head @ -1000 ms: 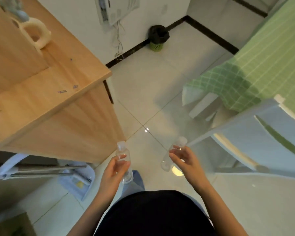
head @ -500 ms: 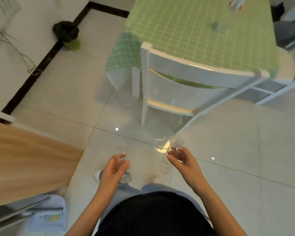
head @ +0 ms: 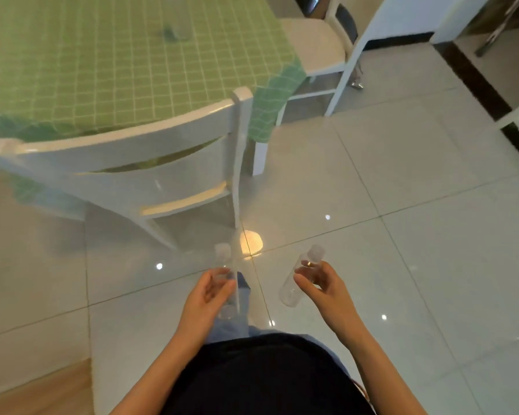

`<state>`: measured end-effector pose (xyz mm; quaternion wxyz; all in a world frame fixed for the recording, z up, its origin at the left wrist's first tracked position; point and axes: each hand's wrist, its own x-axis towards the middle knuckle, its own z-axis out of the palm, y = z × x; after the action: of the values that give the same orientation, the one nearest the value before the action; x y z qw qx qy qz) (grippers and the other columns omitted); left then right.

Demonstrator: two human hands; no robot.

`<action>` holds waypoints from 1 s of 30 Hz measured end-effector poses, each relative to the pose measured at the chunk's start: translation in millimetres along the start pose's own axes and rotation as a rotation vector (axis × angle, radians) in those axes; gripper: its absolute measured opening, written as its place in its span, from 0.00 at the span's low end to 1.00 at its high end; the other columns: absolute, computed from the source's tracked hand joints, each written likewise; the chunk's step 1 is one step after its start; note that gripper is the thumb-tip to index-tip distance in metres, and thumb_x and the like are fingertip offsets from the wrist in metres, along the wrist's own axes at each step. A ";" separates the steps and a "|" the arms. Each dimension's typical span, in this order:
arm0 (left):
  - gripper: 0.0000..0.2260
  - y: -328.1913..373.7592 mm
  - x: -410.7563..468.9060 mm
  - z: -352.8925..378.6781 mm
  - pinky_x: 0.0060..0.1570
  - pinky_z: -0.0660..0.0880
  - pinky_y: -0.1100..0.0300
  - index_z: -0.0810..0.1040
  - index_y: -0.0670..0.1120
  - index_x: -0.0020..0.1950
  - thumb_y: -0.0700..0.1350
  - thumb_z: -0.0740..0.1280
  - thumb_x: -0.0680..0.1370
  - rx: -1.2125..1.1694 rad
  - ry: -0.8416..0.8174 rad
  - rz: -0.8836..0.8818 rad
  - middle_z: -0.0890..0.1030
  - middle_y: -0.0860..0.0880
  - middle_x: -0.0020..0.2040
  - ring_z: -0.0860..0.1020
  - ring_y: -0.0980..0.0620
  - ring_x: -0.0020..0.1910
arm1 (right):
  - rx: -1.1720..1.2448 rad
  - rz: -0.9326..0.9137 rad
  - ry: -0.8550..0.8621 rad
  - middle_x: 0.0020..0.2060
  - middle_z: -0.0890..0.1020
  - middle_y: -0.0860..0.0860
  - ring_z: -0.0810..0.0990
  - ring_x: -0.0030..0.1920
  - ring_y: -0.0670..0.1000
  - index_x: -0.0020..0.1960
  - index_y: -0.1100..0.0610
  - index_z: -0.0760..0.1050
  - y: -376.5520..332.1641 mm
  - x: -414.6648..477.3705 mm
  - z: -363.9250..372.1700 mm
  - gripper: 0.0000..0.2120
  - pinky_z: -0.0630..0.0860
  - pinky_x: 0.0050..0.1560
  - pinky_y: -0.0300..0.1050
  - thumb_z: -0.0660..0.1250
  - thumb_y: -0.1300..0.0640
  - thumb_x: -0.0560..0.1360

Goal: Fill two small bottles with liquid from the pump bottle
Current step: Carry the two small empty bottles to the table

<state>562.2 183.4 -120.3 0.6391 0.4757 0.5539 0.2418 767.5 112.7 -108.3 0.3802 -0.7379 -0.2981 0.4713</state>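
1. My left grip (head: 210, 295), lower centre of the frame, is curled round the first small bottle (head: 224, 259). This clear bottle stands nearly upright, with its cap toward the top of the frame and its base below my fingers.
2. My right grip (head: 321, 283), just right of centre, pinches the second small bottle (head: 291, 287) about its middle between thumb and fingers. This bottle is tilted, cap to the upper right and base to the lower left.
3. The two bottles are apart from each other, and both are held in the air above the floor (head: 402, 205) of pale glossy tiles. Both are see-through; I cannot tell what, if anything, is inside them.
4. A white chair (head: 132, 151) fills the left and centre of the frame, its back toward me and its seat tucked under the counter.
5. The counter (head: 117, 55), upper left, is covered by a green checked cloth. A blurred clear object (head: 174, 31) stands on it near the top edge.
6. A second white chair (head: 312, 40) stands at the counter's right end, near the top of the frame.
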 end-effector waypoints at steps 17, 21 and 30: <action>0.08 107.2 182.6 96.5 0.47 0.75 0.64 0.75 0.50 0.53 0.39 0.65 0.77 0.149 -0.412 0.033 0.80 0.45 0.46 0.78 0.49 0.48 | 0.214 0.114 0.403 0.49 0.79 0.40 0.77 0.50 0.37 0.51 0.44 0.70 -44.5 99.3 -80.9 0.09 0.73 0.40 0.22 0.67 0.55 0.76; 0.08 124.1 209.9 115.9 0.49 0.74 0.63 0.75 0.51 0.52 0.40 0.65 0.76 0.160 -0.433 0.037 0.80 0.43 0.49 0.78 0.48 0.50 | 0.232 0.127 0.439 0.49 0.80 0.42 0.78 0.50 0.39 0.50 0.44 0.70 -51.7 123.9 -99.4 0.10 0.75 0.42 0.26 0.68 0.56 0.76; 0.08 147.9 270.7 178.2 0.50 0.73 0.60 0.76 0.49 0.54 0.41 0.66 0.76 0.147 -0.334 -0.009 0.80 0.40 0.51 0.78 0.45 0.53 | 0.248 0.108 0.359 0.49 0.82 0.46 0.81 0.50 0.41 0.51 0.47 0.74 -58.7 213.9 -176.7 0.09 0.76 0.45 0.27 0.69 0.59 0.75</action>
<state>834.5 412.7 -131.9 0.6869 0.5521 0.4583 0.1156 1006.5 265.3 -112.0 0.4891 -0.7724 -0.1255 0.3851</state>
